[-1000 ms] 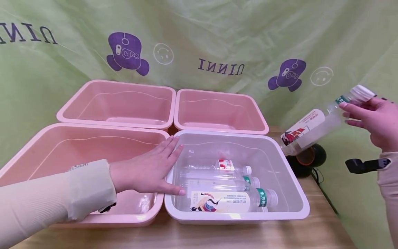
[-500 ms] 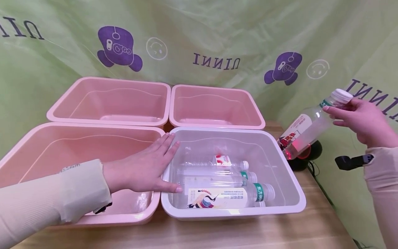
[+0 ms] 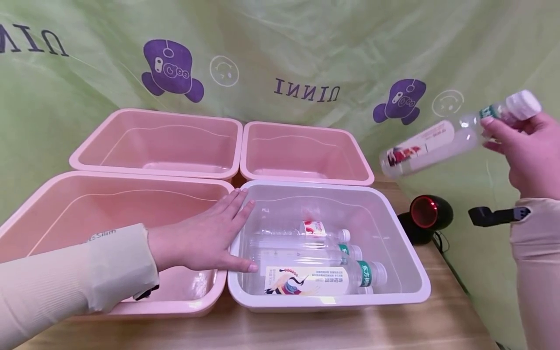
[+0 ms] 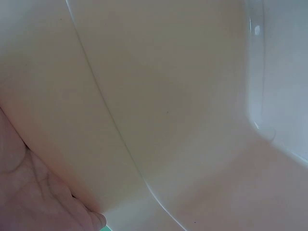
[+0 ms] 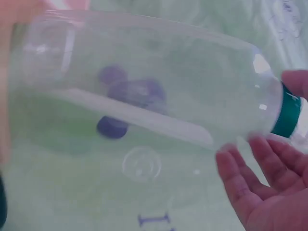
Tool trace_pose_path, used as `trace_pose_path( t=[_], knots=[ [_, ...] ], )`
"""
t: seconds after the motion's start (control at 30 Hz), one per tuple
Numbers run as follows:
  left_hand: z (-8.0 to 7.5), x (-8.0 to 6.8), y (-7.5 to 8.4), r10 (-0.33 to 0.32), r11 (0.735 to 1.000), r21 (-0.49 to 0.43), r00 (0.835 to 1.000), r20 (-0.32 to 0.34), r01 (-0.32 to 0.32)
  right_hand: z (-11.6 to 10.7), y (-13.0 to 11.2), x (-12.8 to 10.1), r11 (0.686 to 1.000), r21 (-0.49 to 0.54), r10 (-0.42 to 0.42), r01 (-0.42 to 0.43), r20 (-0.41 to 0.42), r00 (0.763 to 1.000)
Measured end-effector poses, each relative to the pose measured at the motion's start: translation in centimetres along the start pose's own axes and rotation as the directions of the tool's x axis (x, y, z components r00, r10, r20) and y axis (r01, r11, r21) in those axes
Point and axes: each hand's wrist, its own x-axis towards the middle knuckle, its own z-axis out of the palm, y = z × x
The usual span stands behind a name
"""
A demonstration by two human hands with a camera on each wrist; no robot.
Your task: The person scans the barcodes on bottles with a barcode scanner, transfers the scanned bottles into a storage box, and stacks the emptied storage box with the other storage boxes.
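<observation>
My right hand (image 3: 531,150) grips a clear plastic bottle (image 3: 437,141) by its neck, near the white cap and green band. The bottle tilts in the air, its base toward the bins and lower than the cap. In the right wrist view, fingers and thumb close round the green neck band (image 5: 288,111). My left hand (image 3: 203,236) lies with straight fingers over the adjoining rims of the pink front bin (image 3: 188,307) and the white bin (image 3: 407,297). Inside the white bin several clear bottles lie on their sides, the nearest bottle (image 3: 306,280) bearing a crane label.
Two more pink bins, a back left bin (image 3: 157,141) and a back right bin (image 3: 302,148), stand behind. A black scanner-like device (image 3: 430,212) with a red-lit ring sits right of the white bin on the wooden table (image 3: 437,321). Green cloth (image 3: 271,43) hangs behind.
The held bottle first dips in front of the black device, its base lit red, then rises away from it, now tilted flatter. My left hand stays on the rims.
</observation>
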Motion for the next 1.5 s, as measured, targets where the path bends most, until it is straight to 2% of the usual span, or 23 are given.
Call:
trace_pose_path(
  t=[0.07, 0.13, 0.23, 0.33, 0.43, 0.7, 1.03, 1.27, 1.37, 1.5],
  knots=[
    [0.0, 0.0, 0.0, -0.005, 1.0, 0.007, 1.0, 0.006, 0.005, 1.2, -0.3, 0.2, 0.991, 0.135, -0.002, 0.004, -0.019, 1.0],
    [0.0, 0.0, 0.0, -0.01, 1.0, 0.009, 1.0, 0.011, 0.01, 2.6, -0.3, 0.4, 0.978, 0.206, 0.026, -0.022, -0.017, 1.0],
    [0.0, 0.0, 0.0, -0.015, 1.0, 0.01, 1.0, 0.015, 0.014, 4.9, 0.4, 0.8, 0.957, 0.271, 0.099, -0.106, 0.039, 0.994],
    [0.1, 0.0, 0.0, -0.009, 1.0, 0.005, 1.0, 0.009, 0.009, 7.4, 1.5, 1.1, 0.956, 0.234, 0.161, -0.179, 0.093, 0.983],
    [0.2, 0.0, 0.0, -0.007, 1.0, 0.006, 1.0, 0.007, 0.007, 10.0, 2.8, 1.3, 0.961, 0.172, 0.198, -0.217, 0.122, 0.973],
    [0.3, -0.3, 0.1, -0.019, 1.0, 0.004, 1.0, 0.002, 0.019, 14.8, 5.9, 1.7, 0.972, 0.008, 0.23, -0.236, 0.183, 0.956],
    [0.2, -0.2, 0.2, -0.018, 1.0, 0.017, 1.0, 0.002, 0.018, 18.1, 9.1, 1.4, 0.929, -0.118, 0.37, -0.351, 0.244, 0.896],
    [0.1, -0.2, 0.3, -0.003, 1.0, 0.017, 1.0, -0.004, 0.003, 19.6, 11.3, 1.2, 0.903, -0.035, 0.421, -0.429, 0.275, 0.864],
    [0.1, -0.2, 0.3, 0.006, 1.0, 0.015, 1.0, -0.012, -0.006, 20.1, 12.1, 1.0, 0.892, -0.056, 0.443, -0.448, 0.298, 0.846],
    [0.1, -0.2, 0.3, 0.01, 1.0, 0.016, 1.0, -0.018, -0.009, 20.6, 12.7, 0.8, 0.856, -0.095, 0.513, -0.509, 0.291, 0.808]
  ],
)
